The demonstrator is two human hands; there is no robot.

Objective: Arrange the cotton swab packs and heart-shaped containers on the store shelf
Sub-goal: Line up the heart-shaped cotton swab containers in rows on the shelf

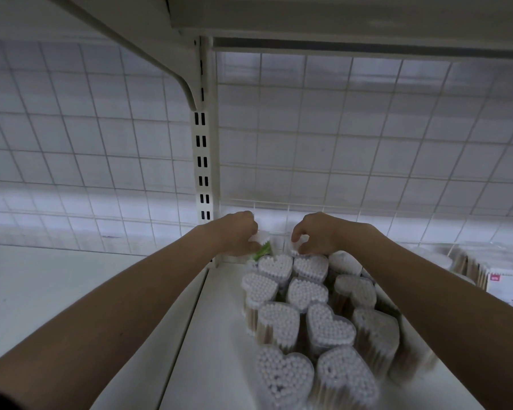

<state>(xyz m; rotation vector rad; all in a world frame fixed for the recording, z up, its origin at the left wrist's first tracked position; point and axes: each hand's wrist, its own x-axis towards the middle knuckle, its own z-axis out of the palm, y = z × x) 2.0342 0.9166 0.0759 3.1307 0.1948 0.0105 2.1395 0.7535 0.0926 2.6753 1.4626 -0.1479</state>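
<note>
Several clear heart-shaped containers [305, 291] full of white-tipped cotton swabs stand in rows on the white shelf [214, 335]. Both my arms reach to the back of the shelf. My left hand [237, 232] grips a cotton swab pack with a green label [262, 250] at the back left of the rows. My right hand [314, 232] pinches the top of a clear container [299, 241] in the back row. The fingertips of both hands are partly hidden.
A white wire grid [367, 143] backs the shelf, with a slotted upright post [203, 161] between two bays. More swab packs and a white box with a red tag [507, 285] stand at the right. The left bay's shelf [57, 285] lies beside my left arm.
</note>
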